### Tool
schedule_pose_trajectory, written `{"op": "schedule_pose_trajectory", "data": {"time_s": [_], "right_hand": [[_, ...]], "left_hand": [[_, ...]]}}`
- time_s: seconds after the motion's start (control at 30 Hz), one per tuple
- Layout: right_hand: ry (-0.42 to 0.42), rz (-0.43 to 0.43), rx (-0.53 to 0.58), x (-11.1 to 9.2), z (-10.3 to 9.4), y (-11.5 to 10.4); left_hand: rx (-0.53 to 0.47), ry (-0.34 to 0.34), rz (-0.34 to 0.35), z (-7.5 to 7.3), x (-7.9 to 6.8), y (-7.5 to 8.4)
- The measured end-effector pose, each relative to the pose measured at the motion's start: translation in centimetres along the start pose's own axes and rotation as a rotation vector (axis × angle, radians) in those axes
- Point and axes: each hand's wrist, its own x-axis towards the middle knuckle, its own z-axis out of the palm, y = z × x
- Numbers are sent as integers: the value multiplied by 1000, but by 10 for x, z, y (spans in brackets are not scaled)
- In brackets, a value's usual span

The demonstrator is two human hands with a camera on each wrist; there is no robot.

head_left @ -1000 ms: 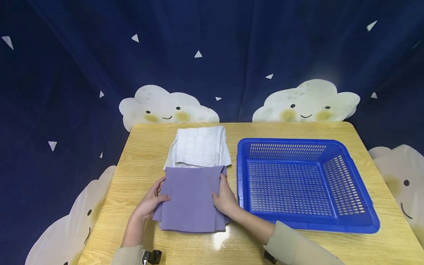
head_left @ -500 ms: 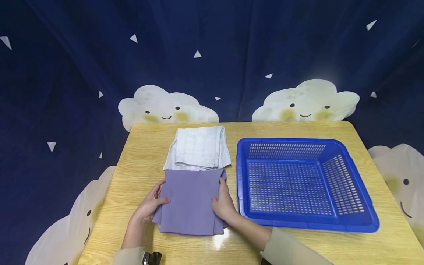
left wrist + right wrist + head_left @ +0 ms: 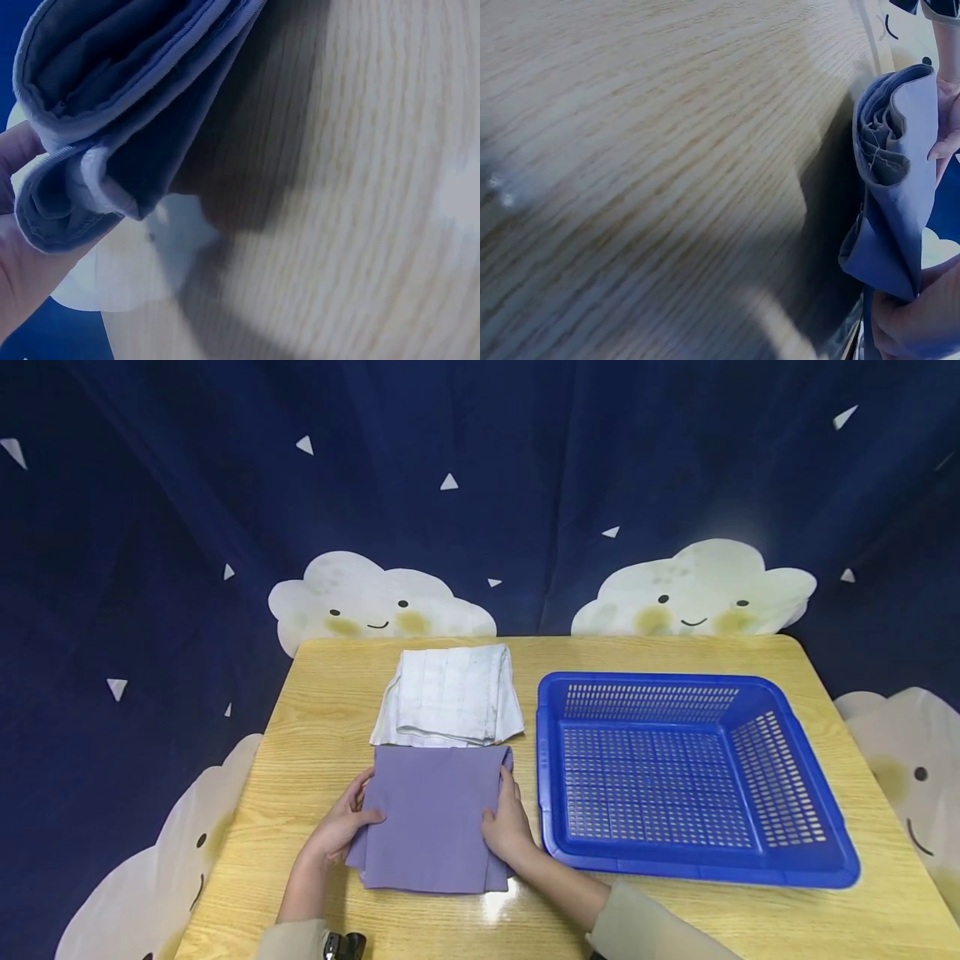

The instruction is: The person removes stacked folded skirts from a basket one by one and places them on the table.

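Observation:
A folded purple cloth (image 3: 431, 818) is held between my two hands in the middle of the table, in several layers. At its left edge my left hand (image 3: 339, 827) grips it, thumb on top and fingers beneath. My right hand (image 3: 512, 822) holds the opposite edge in the same way. Both wrist views show the layered folds of the cloth (image 3: 135, 97) and a shadow on the wood, so it appears raised off the table. Just beyond it lies a folded white cloth (image 3: 450, 693).
To the right of my right hand stands a blue plastic basket (image 3: 697, 867) with slotted walls and nothing in it. Everything rests on a wooden table (image 3: 322, 702). A dark blue curtain (image 3: 525, 485) with clouds hangs behind the far edge.
The purple cloth's far edge has come slightly towards me and lower, showing a little more of the white cloth. Both hands keep their grip, and the right forearm has shifted slightly left.

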Motion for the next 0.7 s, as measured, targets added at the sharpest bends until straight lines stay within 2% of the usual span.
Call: {"op": "schedule_pose_trajectory", "data": {"time_s": [0.2,0.43,0.7], "right_hand": [[24,-14,-3,-1,2,5],[33,1,-11,0,5,13],[46,-23,-15,-2,6,17]], "left_hand": [[26,19,15,0,1,-3],[160,74,18,0,2,-4],[230,88,40,2,1,-7]]}}
